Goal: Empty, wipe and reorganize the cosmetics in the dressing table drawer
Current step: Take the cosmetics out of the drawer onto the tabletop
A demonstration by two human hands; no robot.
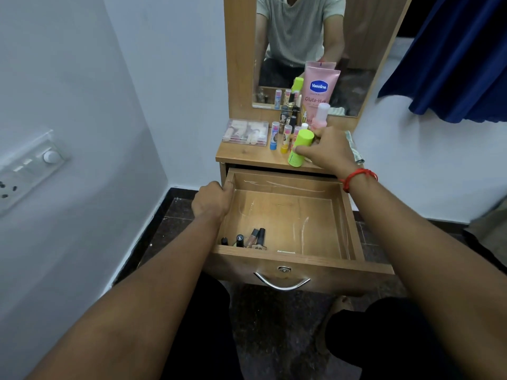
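Note:
The wooden drawer (290, 259) stands pulled out below the dressing table top (247, 154). Its floor is mostly bare, with several small dark cosmetic tubes (251, 238) lying in the front left corner. My left hand (212, 200) grips the drawer's left wall. My right hand (326, 149) reaches onto the table top and holds a tilted lime-green bottle (300, 149). Behind it stand a pink Vaseline tube (318, 91), a pale pink bottle (321, 116) and several small lip balm sticks (279, 137).
A clear plastic case (245, 132) lies at the table top's left. A mirror (310, 50) rises behind the cosmetics. A folded cloth (355, 150) peeks out at the right edge. A switch panel (27, 168) sits on the left wall; a blue curtain (452, 64) hangs at right.

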